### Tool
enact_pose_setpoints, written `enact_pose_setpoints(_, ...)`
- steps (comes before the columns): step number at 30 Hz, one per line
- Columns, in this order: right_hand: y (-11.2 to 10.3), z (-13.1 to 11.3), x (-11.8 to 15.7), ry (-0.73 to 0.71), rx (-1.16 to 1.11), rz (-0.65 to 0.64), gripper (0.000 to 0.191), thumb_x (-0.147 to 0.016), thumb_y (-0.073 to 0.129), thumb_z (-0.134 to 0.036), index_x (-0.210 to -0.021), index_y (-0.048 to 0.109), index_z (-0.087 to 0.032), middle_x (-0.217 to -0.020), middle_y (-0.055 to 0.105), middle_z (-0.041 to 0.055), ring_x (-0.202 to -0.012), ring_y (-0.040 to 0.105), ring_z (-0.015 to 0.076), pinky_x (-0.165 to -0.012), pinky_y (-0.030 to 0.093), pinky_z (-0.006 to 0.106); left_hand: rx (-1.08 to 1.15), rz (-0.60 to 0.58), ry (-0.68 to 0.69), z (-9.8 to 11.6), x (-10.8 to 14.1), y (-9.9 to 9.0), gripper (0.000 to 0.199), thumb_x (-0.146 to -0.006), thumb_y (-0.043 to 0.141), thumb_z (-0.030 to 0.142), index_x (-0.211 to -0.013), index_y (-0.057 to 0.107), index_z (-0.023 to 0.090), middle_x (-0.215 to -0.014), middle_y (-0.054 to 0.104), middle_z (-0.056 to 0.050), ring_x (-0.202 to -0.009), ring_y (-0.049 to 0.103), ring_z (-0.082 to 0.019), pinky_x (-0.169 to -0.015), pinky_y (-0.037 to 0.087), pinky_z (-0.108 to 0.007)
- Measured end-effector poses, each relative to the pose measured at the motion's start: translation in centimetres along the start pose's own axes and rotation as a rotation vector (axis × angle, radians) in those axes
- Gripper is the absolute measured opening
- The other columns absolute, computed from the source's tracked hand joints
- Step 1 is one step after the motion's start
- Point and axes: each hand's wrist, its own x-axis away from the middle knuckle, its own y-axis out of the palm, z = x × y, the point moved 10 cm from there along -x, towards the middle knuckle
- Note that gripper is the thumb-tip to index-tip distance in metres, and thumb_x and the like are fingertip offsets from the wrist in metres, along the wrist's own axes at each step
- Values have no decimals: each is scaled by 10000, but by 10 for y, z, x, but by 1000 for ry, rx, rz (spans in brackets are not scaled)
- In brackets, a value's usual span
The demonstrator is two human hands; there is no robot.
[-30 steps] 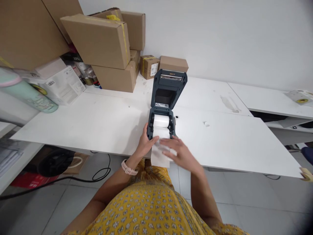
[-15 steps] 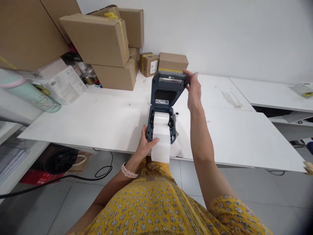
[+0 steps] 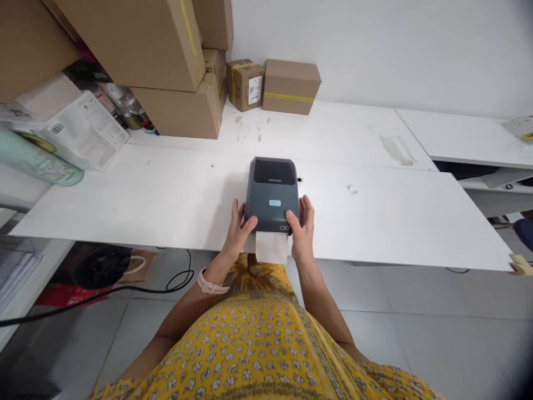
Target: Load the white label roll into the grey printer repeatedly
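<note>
A dark grey label printer (image 3: 272, 194) stands on the white table (image 3: 187, 194) with its lid closed. White label paper (image 3: 271, 248) comes out of its front and hangs over the table's front edge. My left hand (image 3: 239, 230) grips the printer's front left corner, thumb on top and fingers along the side. At the front right corner my right hand (image 3: 302, 228) holds the printer the same way, its thumb on the lid near a small round button mark. The paper roll inside is hidden under the lid.
Large cardboard boxes (image 3: 179, 114) are stacked at the back left. Two smaller boxes (image 3: 291, 86) stand by the wall. A mint green bottle (image 3: 45, 161) and a white box (image 3: 87, 130) are at the left. A black cable (image 3: 137, 289) runs below the table.
The printer's lid has swung down and closed over the paper roll. My right hand has come down from the raised lid to the front right corner. The view has shifted slightly.
</note>
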Motion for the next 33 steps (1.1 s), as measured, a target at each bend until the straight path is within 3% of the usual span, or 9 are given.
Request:
enact_pose_setpoints(3, 4, 34, 5, 246, -94, -38, 888, -847, 664, -597, -1583, 267, -295, -1643, 351, 107, -1465, 426, 305, -1199, 376, 538, -39, 57, -151, 1, -8, -6, 1157, -785, 715, 636, -1629, 16, 262, -1691, 237, -134, -1552, 266, -315, -1251, 273, -483)
enact_pose_setpoints(5, 4, 43, 5, 278, -70, -64, 950, -834, 666, -618, -1600, 209, -291, -1671, 287, 128, -1462, 433, 314, -1191, 389, 541, -73, 48, -196, 0, -14, -8, 1161, -774, 739, 607, -1629, 46, 237, -1648, 332, -161, -1519, 336, -334, -1235, 305, -502)
enact_pose_setpoints(10, 1, 39, -3, 124, 83, -133, 910, -882, 597, -617, -1613, 166, -287, -1701, 193, 140, -1523, 337, 316, -1179, 409, 543, -120, -11, -131, 0, -24, -10, 1088, -769, 747, 590, -1610, 174, 205, -1552, 465, -192, -1417, 475, -362, -1163, 415, -520)
enact_pose_setpoints(20, 0, 38, -4, 18, 196, -112, 871, -912, 553, -607, -1613, 146, -289, -1695, 195, 154, -1522, 331, 330, -1174, 401, 559, -190, 93, 47, -1, -33, -16, 992, -690, 766, 651, -1483, 402, 178, -1351, 609, -199, -1174, 636, -341, -983, 538, -493)
enact_pose_setpoints(24, 0, 17, -2, -71, 317, -122, 823, -942, 522, -581, -1615, 126, -320, -1686, 221, 144, -1504, 360, 334, -1117, 459, 550, -161, 97, 69, -3, -22, -16, 893, -755, 724, 636, -1461, 394, 199, -1377, 593, -182, -1210, 618, -310, -997, 521, -467)
enact_pose_setpoints(27, -1, -27, 8, -323, 545, -21, 686, -953, 538, -514, -1574, 270, -396, -1714, 142, 48, -1576, 160, 353, -1193, 281, 666, -206, 207, 150, -1, 11, -27, 705, -827, 680, 581, -1397, 444, 240, -1435, 540, -142, -1266, 563, -257, -988, 504, -389)
enact_pose_setpoints(28, 3, -40, 14, -412, 626, -8, 572, -971, 520, -471, -1522, 380, -409, -1712, 162, 14, -1589, 95, 346, -1211, 205, 687, -242, 270, 181, 0, 25, -33, 622, -838, 671, 567, -1337, 492, 242, -1393, 561, -123, -1217, 575, -235, -945, 508, -358)
enact_pose_setpoints(30, 15, -55, 23, -539, 744, -56, 382, -1015, 426, -374, -1367, 575, -404, -1662, 317, -19, -1594, 79, 312, -1230, 127, 682, -301, 312, 138, -11, 46, -37, 406, -864, 630, 560, -1077, 603, 216, -1042, 658, -55, -913, 612, -170, -777, 498, -297)
enact_pose_setpoints(33, 27, -54, 29, -569, 805, -153, 372, -1034, 361, -338, -1276, 640, -379, -1560, 491, -10, -1570, 198, 285, -1228, 160, 660, -310, 70, -19, -35, 55, -13, 397, -848, 632, 562, -721, 571, 191, -637, 506, 31, -609, 477, -113, -587, 388, -256)
